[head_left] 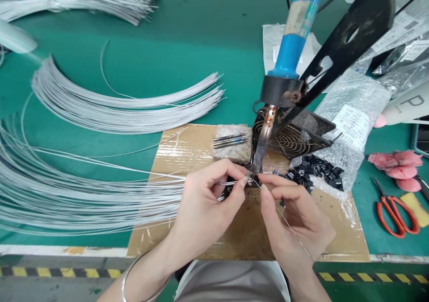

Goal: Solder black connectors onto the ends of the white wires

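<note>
Just under the tip of a blue-handled soldering iron [268, 123], my left hand [211, 208] is closed in a pinch on a thin grey cable [161, 175]. The cable's end lies at the iron's tip, partly hidden by my fingers. My right hand [296, 215] pinches a fine strand of solder wire [294, 231] between thumb and fingers. One end of that wire points toward the tip, the other trails below the palm. Small black plastic parts [315, 170] lie in a heap beyond my right hand. Whether the iron touches the cable I cannot make out.
Cardboard [234, 239] covers the green table [208, 47]. Bundles of grey cables [127, 110] lie at left. A black bracket [355, 34] holds the iron above a round-grilled fan [291, 136]. Bubble-wrap bags [355, 101] and orange-handled scissors [397, 215] lie at right.
</note>
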Action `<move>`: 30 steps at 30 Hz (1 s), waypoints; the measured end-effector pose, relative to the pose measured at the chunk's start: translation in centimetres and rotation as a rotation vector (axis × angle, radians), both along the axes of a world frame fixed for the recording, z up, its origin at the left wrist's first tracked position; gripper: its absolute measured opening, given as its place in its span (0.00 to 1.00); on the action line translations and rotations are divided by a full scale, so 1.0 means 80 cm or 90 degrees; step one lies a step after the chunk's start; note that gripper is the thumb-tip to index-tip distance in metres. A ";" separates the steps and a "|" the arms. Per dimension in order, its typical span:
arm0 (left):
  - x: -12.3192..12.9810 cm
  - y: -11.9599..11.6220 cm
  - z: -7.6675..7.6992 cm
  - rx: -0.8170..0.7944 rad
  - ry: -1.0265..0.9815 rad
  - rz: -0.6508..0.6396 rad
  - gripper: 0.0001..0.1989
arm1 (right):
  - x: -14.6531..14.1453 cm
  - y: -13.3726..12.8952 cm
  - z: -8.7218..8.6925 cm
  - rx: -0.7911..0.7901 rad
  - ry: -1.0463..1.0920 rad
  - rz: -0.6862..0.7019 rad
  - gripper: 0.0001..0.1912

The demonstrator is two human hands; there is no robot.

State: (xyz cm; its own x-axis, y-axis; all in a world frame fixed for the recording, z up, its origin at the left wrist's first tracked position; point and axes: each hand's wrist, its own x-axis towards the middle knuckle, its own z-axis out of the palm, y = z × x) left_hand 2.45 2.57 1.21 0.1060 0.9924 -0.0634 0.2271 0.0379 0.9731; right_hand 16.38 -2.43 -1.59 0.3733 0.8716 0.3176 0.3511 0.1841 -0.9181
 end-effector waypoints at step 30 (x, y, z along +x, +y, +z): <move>0.001 -0.001 -0.005 0.021 0.001 0.002 0.07 | -0.002 0.001 -0.005 0.036 -0.037 0.002 0.09</move>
